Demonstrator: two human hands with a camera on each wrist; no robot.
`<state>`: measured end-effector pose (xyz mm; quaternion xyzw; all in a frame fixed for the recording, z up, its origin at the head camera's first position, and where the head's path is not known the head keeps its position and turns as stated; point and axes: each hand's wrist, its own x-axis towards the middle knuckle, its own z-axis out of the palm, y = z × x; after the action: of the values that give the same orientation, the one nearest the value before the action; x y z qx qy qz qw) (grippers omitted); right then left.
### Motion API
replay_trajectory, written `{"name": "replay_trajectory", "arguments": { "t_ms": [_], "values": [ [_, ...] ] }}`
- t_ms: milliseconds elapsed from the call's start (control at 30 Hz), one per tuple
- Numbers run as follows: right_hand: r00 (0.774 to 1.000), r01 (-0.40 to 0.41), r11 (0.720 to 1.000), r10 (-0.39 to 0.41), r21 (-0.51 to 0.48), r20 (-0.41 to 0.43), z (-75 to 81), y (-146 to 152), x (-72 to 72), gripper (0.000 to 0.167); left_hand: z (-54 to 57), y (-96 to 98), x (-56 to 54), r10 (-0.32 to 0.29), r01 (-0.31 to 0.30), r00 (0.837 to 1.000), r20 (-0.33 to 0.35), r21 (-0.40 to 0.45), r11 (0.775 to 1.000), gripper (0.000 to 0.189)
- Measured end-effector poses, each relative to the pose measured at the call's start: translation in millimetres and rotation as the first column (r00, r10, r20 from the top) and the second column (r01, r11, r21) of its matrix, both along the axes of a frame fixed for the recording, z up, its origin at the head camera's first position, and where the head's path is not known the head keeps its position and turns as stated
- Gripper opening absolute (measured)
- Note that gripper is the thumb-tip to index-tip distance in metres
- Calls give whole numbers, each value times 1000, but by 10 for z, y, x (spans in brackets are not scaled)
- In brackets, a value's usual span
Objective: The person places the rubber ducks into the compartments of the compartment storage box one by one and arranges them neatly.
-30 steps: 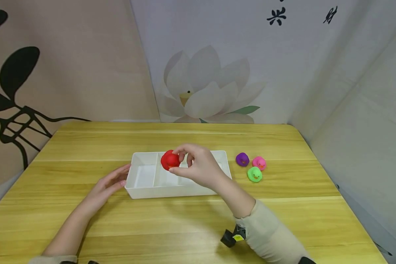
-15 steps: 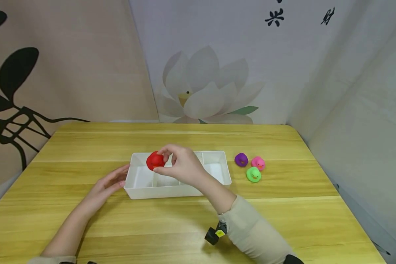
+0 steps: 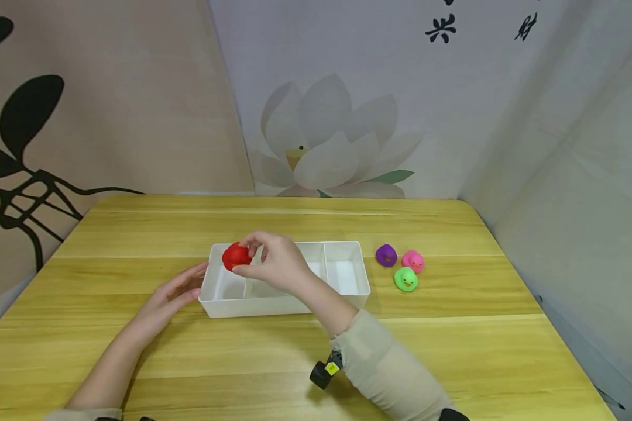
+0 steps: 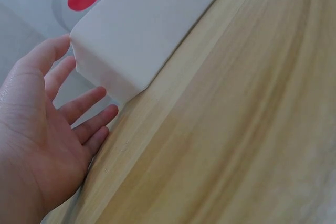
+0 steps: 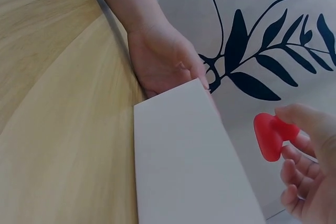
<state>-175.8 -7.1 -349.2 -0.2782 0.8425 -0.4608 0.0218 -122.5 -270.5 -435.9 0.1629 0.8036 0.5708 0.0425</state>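
Observation:
Between thumb and fingers, my right hand [image 3: 278, 264] pinches a red rubber duck [image 3: 236, 257] above the left compartment of a white divided box [image 3: 279, 306]. In the right wrist view the red duck [image 5: 270, 136] hangs higher than the box's rim. My left hand [image 3: 164, 298] is at the box's left end, its fingers fairly straight. The left wrist view shows the thumb and fingertips of this left hand [image 4: 47, 124] against the end wall of the box [image 4: 100, 72].
Right of the box, a purple duck [image 3: 386, 255], a pink duck [image 3: 413, 261] and a green duck [image 3: 406, 279] sit close together on the wooden table [image 3: 453, 351]. A printed cloth [image 3: 337, 47] hangs behind the table's back edge.
My right hand has carried the red duck leftward, from over the second compartment to over the left one. The left hand and the box have stayed in place.

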Motion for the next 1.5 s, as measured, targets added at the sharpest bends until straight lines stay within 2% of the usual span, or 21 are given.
{"name": "replay_trajectory", "arguments": {
  "t_ms": [300, 500, 700, 967, 1233, 1500],
  "values": [
    [999, 26, 999, -25, -36, 39, -88, -79, -55, 35, 9, 10, -7, -1, 1, 1000, -11, 1, 1000, 49],
    [998, 16, 997, -12, -70, 58, -128, -178, -94, 36, 18, 15, 2, 6, -6, 1000, -10, -12, 1000, 49],
    [998, 16, 1000, -15, -13, 60, -213, -250, -104, 36, 17, 7, 6, -3, 3, 1000, -10, -8, 1000, 49],
    [991, 49, 997, -56, 60, 117, -289, -265, -105, 37, 24, 7, 6, -1, 1, 1000, -5, -9, 1000, 49],
    [993, 59, 989, -72, 136, 94, -314, -299, -110, 34, 10, 2, 9, 3, -3, 1000, 9, -1, 1000, 49],
    [991, 47, 983, -68, 177, 115, -355, -353, -137, 31, 23, 5, 4, -2, 2, 1000, -2, -2, 1000, 50]
  ]
}}
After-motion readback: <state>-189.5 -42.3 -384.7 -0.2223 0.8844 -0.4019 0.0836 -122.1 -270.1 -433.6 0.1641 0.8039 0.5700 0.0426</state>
